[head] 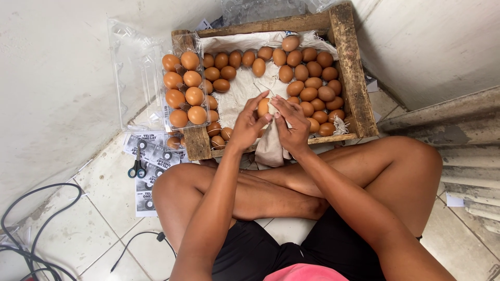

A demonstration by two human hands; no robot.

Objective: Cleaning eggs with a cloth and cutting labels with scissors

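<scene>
My left hand [247, 125] holds a brown egg [263, 106] by its fingertips over the front of a wooden crate [354, 78]. My right hand [291, 125] presses a beige cloth [271, 148] against that egg; the cloth hangs down over the crate's front edge. Many brown eggs [312, 83] lie on white paper inside the crate. A clear plastic egg carton [185, 88] rests open on the crate's left edge, filled with several eggs.
Scissors [137, 167] lie on printed paper labels [148, 171] on the tiled floor at the left. Black cables [31, 229] run across the floor at the lower left. White walls stand on both sides. My crossed legs fill the foreground.
</scene>
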